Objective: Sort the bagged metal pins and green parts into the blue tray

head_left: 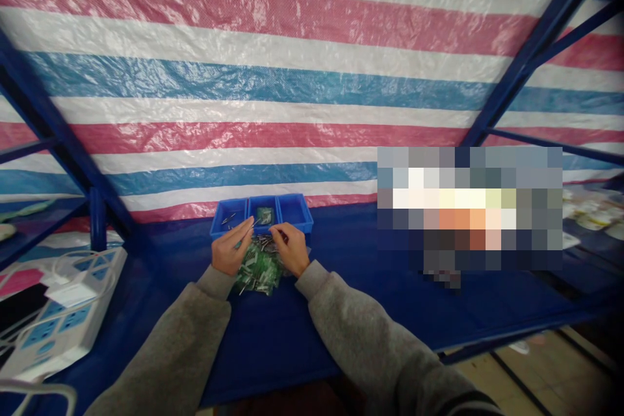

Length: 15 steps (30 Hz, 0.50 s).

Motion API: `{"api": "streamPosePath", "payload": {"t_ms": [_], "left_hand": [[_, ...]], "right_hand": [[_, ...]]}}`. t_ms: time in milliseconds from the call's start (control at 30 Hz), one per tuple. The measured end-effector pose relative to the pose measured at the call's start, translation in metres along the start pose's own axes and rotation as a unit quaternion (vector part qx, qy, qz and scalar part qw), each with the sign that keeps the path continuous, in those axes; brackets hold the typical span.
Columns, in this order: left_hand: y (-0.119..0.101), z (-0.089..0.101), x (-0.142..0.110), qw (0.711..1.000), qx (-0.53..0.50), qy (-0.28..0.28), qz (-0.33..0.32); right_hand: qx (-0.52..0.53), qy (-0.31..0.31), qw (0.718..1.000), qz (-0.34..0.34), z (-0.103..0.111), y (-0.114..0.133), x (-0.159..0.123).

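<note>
My left hand [229, 249] is pinched, fingers together, with a thin metal pin [254, 223] showing at its fingertips. Opposite it, my right hand [292, 249] has thumb and fingers closed; whatever they hold is too small to make out. Below and between the hands lies a heap of green-and-clear small packets [258, 273] mixed with thin metal pieces. Just beyond my fingers stands a blue three-compartment tray [296, 209]. Its left compartment has a few thin metal pieces [227, 218], the middle one a green packet [266, 215]. No contents show in the right compartment.
The blue tabletop [361, 312] carries white power strips [63, 318] with tangled cables at the left. Blue metal posts [97, 221] rise at both sides before a striped plastic sheet [273, 97]. A pixelated patch hides an area at the right.
</note>
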State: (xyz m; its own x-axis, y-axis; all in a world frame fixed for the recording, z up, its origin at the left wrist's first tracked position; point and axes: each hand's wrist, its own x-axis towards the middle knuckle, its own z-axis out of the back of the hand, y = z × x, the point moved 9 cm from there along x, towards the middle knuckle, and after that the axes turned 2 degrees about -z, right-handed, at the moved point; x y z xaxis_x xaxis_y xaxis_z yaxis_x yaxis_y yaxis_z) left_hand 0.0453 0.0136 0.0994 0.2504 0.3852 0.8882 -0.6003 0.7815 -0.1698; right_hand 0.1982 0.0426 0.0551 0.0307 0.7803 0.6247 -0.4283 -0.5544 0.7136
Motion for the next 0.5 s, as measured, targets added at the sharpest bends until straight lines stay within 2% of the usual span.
{"api": "streamPosePath", "payload": {"t_ms": [200,500], "left_hand": [[0.007,0.000,-0.001,0.999,0.011,0.006,0.045],[0.014,-0.009,-0.003,0.992,-0.013,0.064,0.111]], "right_hand": [[-0.006,-0.004,1.000,-0.003,0.002,0.000,0.000],[-0.003,-0.005,1.000,-0.001,0.004,0.002,-0.001]]}}
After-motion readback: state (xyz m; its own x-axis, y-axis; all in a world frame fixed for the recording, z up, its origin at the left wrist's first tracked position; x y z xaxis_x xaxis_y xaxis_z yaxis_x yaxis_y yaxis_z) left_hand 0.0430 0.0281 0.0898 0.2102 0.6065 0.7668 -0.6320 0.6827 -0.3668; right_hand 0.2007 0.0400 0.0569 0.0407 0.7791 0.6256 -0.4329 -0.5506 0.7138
